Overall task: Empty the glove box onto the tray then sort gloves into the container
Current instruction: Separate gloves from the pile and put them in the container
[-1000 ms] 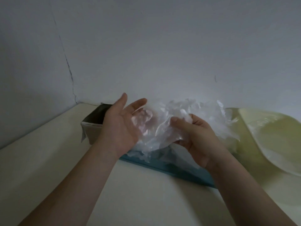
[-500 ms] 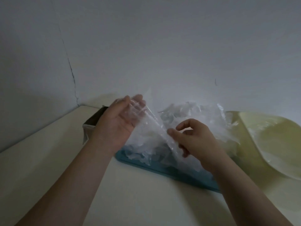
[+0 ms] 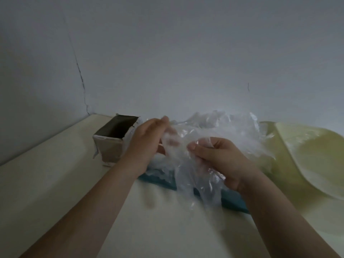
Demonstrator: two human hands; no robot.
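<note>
Head view shows, at the far left, the cardboard box standing open on the table; its inside is dark and no glove shows in it. Just right of it, the left hand keeps its fingers curled and close together, pinching one thin clear glove. This glove hangs between both hands, over the near edge of the blue tray. A heap of gloves lies behind on the tray. The right hand pinches the same glove between thumb and bent fingers. The pale green container is at the far right. The emptying seems done and the sorting is in hand. The next move probably calls for freeing this glove from the heap and carrying it right to the container.
</note>
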